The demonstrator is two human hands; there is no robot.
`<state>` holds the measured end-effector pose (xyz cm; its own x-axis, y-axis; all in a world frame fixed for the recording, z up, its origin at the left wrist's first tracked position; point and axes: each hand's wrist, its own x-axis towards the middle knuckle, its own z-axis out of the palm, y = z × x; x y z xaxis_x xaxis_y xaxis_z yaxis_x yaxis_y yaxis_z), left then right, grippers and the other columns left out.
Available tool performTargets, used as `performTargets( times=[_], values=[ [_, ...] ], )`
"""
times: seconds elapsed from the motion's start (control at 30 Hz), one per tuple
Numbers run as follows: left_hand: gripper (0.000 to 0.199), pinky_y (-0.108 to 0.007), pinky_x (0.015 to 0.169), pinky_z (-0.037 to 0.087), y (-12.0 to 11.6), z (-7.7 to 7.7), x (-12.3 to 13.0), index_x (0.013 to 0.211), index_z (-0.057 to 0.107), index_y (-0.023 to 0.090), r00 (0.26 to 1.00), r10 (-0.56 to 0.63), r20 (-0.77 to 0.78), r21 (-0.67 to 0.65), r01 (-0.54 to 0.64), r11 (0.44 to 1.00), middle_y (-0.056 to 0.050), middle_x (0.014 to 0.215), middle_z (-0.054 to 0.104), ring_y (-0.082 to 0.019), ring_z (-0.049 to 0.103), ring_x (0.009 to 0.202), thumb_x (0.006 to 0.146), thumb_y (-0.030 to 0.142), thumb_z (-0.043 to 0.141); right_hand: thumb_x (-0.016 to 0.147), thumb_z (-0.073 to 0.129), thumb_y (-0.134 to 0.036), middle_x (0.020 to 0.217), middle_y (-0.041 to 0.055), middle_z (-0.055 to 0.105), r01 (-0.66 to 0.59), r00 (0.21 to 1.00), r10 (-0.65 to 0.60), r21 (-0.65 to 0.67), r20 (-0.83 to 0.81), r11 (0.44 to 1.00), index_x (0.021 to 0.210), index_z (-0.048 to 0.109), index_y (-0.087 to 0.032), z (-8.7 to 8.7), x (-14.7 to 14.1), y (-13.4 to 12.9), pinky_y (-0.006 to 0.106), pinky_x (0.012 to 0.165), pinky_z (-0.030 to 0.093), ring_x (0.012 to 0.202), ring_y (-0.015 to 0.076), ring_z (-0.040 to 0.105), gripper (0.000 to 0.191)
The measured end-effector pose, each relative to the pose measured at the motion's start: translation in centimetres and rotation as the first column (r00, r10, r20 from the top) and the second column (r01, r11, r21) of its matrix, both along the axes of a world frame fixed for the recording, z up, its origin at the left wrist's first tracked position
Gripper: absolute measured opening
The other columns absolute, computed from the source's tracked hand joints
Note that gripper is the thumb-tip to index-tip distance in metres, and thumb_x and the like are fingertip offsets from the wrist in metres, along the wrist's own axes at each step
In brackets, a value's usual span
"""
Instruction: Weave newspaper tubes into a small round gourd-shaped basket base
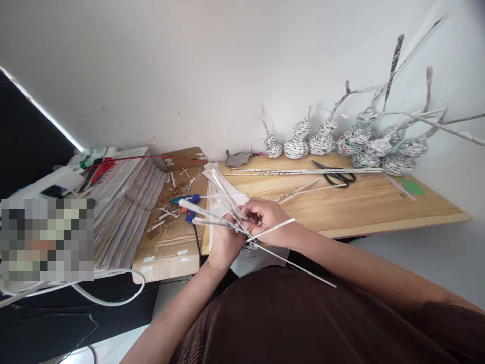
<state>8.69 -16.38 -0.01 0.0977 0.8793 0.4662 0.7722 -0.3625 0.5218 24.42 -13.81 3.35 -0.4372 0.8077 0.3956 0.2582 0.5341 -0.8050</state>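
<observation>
Both hands are close together in front of my body, over the table's near edge. My left hand (226, 241) is closed round a bundle of rolled newspaper sticks (197, 209) that fan out up and to the left. My right hand (271, 218) has its fingers bent and pinched on the sticks at the bundle's right side. One paper stick (303, 268) points down to the right, and another crosses under my right wrist. Below the hands a bit of woven newspaper body (251, 246) shows; the rest of it is hidden.
Several woven paper gourds (296, 146) line the wall. Black scissors (335, 174) and long paper sticks (265, 172) lie on the wooden board (379, 207). Left are a blue glue gun (189, 199), cardboard (170, 263) with scraps, and a tall newspaper stack (125, 222).
</observation>
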Motion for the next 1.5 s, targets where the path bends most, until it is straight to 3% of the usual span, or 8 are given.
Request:
performTargets(
  times=[0.1, 0.2, 0.37, 0.53, 0.8, 0.97, 1.23, 1.5],
  values=[
    [0.009, -0.029, 0.068, 0.054, -0.1, 0.0, -0.2, 0.076, 0.069, 0.016, 1.0, -0.02, 0.003, -0.024, 0.02, 1.0, -0.006, 0.073, 0.073, -0.02, 0.07, 0.071, 0.083, 0.015, 0.063, 0.083, 0.068, -0.027, 0.072, -0.0024, 0.057, 0.029, 0.968, -0.04, -0.051, -0.248, 0.998, 0.082, 0.059, -0.021, -0.1, 0.1, -0.3, 0.023, 0.057, 0.041, 0.059, 0.0106, 0.051, 0.011],
    [0.008, -0.028, 0.072, 0.055, -0.3, 0.1, -0.3, 0.084, 0.073, 0.017, 0.997, -0.058, 0.05, -0.065, 0.061, 0.996, -0.005, 0.079, 0.075, -0.019, 0.07, 0.074, 0.084, 0.017, 0.065, 0.087, 0.065, -0.031, 0.07, -0.0026, 0.058, 0.111, 0.942, -0.147, -0.132, -0.302, 0.985, 0.083, 0.056, -0.022, -0.2, 0.8, -0.7, 0.023, 0.056, 0.043, 0.059, 0.0117, 0.055, 0.013],
    [0.009, -0.029, 0.077, 0.055, -0.4, -0.2, -0.2, 0.087, 0.075, 0.019, 0.993, -0.059, 0.101, -0.04, 0.063, 0.997, -0.004, 0.085, 0.076, -0.02, 0.072, 0.082, 0.083, 0.017, 0.067, 0.085, 0.063, -0.025, 0.067, -0.0016, 0.062, 0.215, 0.976, -0.217, -0.065, -0.035, 0.975, 0.081, 0.061, -0.021, -1.9, 2.2, -1.8, 0.025, 0.058, 0.044, 0.057, 0.0125, 0.056, 0.006],
    [0.012, -0.029, 0.076, 0.055, -0.6, -0.7, -0.1, 0.086, 0.075, 0.02, 0.985, -0.07, 0.156, -0.004, 0.072, 0.997, -0.003, 0.085, 0.076, -0.019, 0.071, 0.083, 0.083, 0.014, 0.065, 0.086, 0.06, -0.016, 0.095, 0.006, 0.07, 0.207, 0.948, -0.236, 0.151, 0.213, 0.967, 0.1, 0.066, -0.019, -3.4, 2.9, -2.4, 0.029, 0.073, 0.048, 0.08, 0.0186, 0.064, 0.015],
    [0.014, -0.027, 0.07, 0.052, -0.9, -0.8, 0.1, 0.082, 0.075, 0.02, 0.989, -0.031, 0.145, -0.008, 0.033, 0.999, -0.002, 0.079, 0.071, -0.016, 0.067, 0.073, 0.081, 0.012, 0.062, 0.091, 0.056, -0.017, 0.095, 0.0093, 0.069, 0.102, 0.871, -0.326, 0.512, 0.368, 0.853, 0.091, 0.066, -0.017, -2.9, 3.3, -2.3, 0.038, 0.088, 0.043, 0.093, 0.0244, 0.056, 0.01],
    [0.013, -0.027, 0.071, 0.051, -0.9, -1.0, 0.1, 0.08, 0.073, 0.019, 0.988, -0.026, 0.151, -0.026, 0.031, 0.999, -0.002, 0.078, 0.069, -0.016, 0.066, 0.074, 0.081, 0.012, 0.063, 0.091, 0.058, -0.02, 0.106, 0.0073, 0.07, 0.152, 0.83, -0.386, 0.504, 0.402, 0.85, 0.098, 0.065, -0.018, -2.9, 3.7, -2.5, 0.042, 0.091, 0.038, 0.102, 0.0267, 0.052, 0.01],
    [0.013, -0.029, 0.075, 0.05, -1.0, -1.3, 0.0, 0.076, 0.073, 0.019, 0.984, -0.027, 0.174, -0.057, 0.037, 0.998, -0.002, 0.077, 0.068, -0.018, 0.066, 0.078, 0.083, 0.015, 0.062, 0.091, 0.059, -0.018, 0.098, 0.0062, 0.069, 0.105, 0.759, -0.456, 0.605, 0.464, 0.789, 0.093, 0.066, -0.02, -3.5, 3.8, -2.3, 0.042, 0.085, 0.03, 0.098, 0.0255, 0.05, 0.007],
    [0.015, -0.031, 0.078, 0.051, -1.2, -1.6, -0.2, 0.078, 0.072, 0.021, 0.984, -0.052, 0.172, -0.051, 0.062, 0.997, -0.003, 0.078, 0.07, -0.019, 0.066, 0.082, 0.084, 0.015, 0.06, 0.09, 0.059, -0.017, 0.095, 0.0058, 0.07, 0.082, 0.739, -0.435, 0.573, 0.514, 0.815, 0.091, 0.066, -0.02, -3.5, 3.7, -2.1, 0.041, 0.083, 0.029, 0.097, 0.0245, 0.052, 0.008]
  ],
)
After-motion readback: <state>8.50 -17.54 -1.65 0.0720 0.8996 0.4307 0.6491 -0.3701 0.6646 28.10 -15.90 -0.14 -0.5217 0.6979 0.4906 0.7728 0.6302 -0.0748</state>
